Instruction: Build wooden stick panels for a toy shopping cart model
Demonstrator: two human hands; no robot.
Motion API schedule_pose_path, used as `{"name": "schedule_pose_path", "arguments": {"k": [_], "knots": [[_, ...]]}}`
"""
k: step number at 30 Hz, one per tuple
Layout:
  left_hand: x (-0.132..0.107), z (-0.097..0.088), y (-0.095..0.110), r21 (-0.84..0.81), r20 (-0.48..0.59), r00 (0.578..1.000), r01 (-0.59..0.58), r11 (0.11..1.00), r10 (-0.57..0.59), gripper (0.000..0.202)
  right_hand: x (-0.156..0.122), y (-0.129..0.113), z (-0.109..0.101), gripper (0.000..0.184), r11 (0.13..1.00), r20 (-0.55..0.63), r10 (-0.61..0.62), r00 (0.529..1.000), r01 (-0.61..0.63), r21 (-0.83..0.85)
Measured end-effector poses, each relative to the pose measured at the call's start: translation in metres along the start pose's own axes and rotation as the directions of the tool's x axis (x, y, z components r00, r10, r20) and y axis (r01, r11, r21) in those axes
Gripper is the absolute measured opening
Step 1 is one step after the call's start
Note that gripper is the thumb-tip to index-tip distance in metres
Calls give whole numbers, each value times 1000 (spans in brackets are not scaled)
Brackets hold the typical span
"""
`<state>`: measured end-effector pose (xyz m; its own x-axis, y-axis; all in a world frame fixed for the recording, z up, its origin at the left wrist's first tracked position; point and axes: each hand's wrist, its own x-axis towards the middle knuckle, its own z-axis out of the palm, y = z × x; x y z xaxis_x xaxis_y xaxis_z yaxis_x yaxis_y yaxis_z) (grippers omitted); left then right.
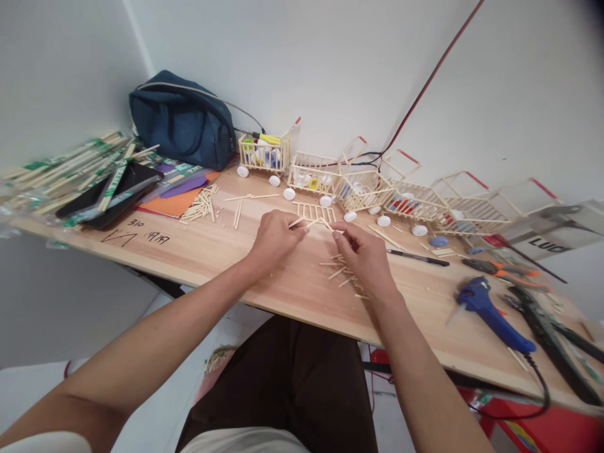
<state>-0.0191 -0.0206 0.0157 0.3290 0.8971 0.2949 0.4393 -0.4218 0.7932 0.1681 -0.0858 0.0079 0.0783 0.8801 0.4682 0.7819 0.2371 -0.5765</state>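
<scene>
My left hand (279, 236) pinches a short wooden stick (309, 223) over the middle of the table. Opposite it, my right hand (359, 250) grips another short wooden stick (326, 224) between thumb and fingers. The tips of the two sticks come close together; whether they touch I cannot tell. Just behind them lies a ladder-like panel of sticks (306, 210), partly hidden by my hands. Several loose cut sticks (337, 273) are scattered beside and under my right hand.
Several miniature stick carts (311, 173) on round wheels line the wall. To the right lie a blue glue gun (495, 318), orange-handled pliers (507, 270), a black cutter (550, 336) and a pen (418, 257). A stick pile (202, 204), bagged sticks (70, 167) and blue bag (184, 119) occupy the left.
</scene>
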Motion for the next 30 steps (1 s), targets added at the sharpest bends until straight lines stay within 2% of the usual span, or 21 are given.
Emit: {"name": "schedule_pose_path", "arguments": {"k": [30], "knots": [[-1,-1,2,-1,8,1000,-4,1000,4,23,-2,-3,0,30,999,23,-26,999,27,-29]]}}
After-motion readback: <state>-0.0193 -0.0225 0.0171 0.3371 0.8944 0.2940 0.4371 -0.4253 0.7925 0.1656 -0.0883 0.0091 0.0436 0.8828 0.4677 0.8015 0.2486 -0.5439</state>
